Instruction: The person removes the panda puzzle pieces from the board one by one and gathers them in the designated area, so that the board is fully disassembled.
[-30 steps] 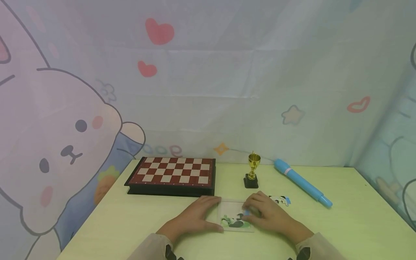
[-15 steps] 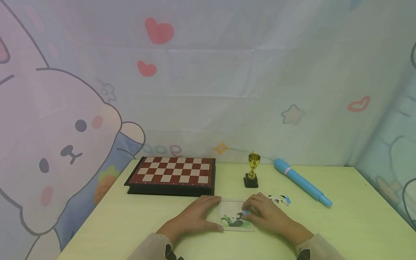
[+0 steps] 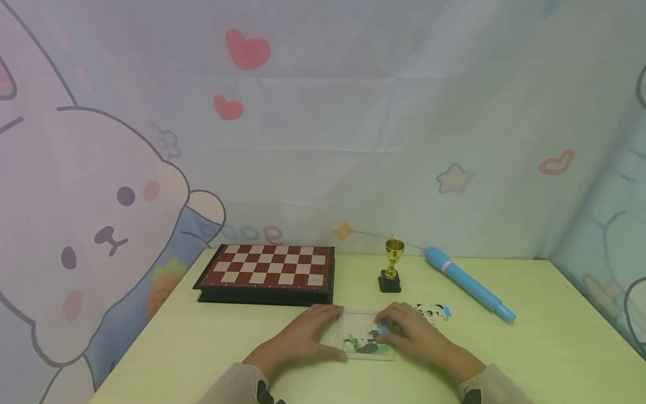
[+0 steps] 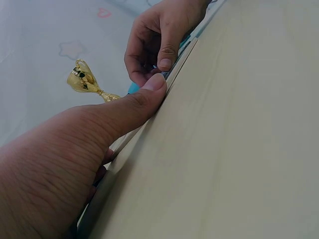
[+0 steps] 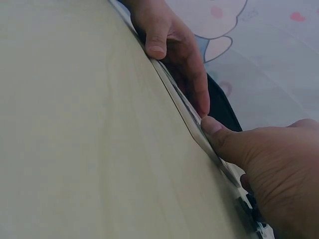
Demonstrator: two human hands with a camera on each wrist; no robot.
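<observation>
Puzzle tray (image 3: pixel 355 322), a clear shallow frame, lies flat on the pale green worktop (image 3: pixel 530 348) near its front edge, between both hands. Left hand (image 3: pixel 303 336) braces the tray's left edge, fingers laid out fairly straight along the far side, thumb pressed to the near edge; steadying rather than gripping. Right hand (image 3: pixel 416 334) sits on the tray's right part, fingers curled, pinching a blue puzzle piece (image 3: pixel 382 330) and setting it among the fitted pieces (image 3: pixel 365 343). Those fill only the tray's near strip; the far part shows bare. Loose puzzle pieces (image 3: pixel 433 310) lie just right of the tray, beside the right hand. By my reading, work is at an early-to-middle stage: one row down, one piece going in, several left. Behind: chessboard (image 3: pixel 270 270), small gold trophy (image 3: pixel 392 270), blue pen-shaped toy (image 3: pixel 469 283).
</observation>
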